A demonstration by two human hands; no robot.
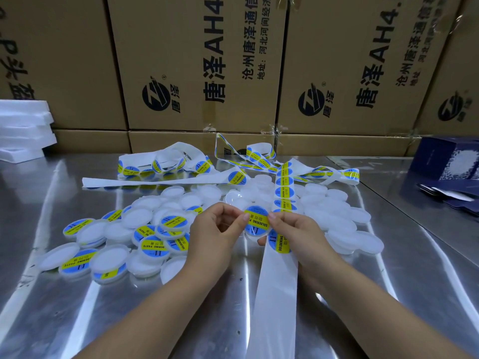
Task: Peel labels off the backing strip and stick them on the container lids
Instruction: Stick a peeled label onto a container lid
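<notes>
A round blue and yellow label (256,221) reading SOLDERING PASTE sits between my two hands, over a clear lid that my left hand (220,230) holds by its left edge. My right hand (293,234) pinches the label's right edge with its thumb. The white backing strip (277,286) runs under my right hand toward the near edge, its lower stretch bare. More labels (285,187) follow on the strip going away from me. Labelled lids (155,246) lie piled at the left. Plain white lids (334,213) are heaped in the middle and at the right.
The table (414,268) is shiny metal. Loops of label strip (166,164) tangle at the back. Cardboard boxes (197,73) form a wall behind. White foam trays (23,128) are stacked at the far left. Dark blue cartons (451,161) sit at the right.
</notes>
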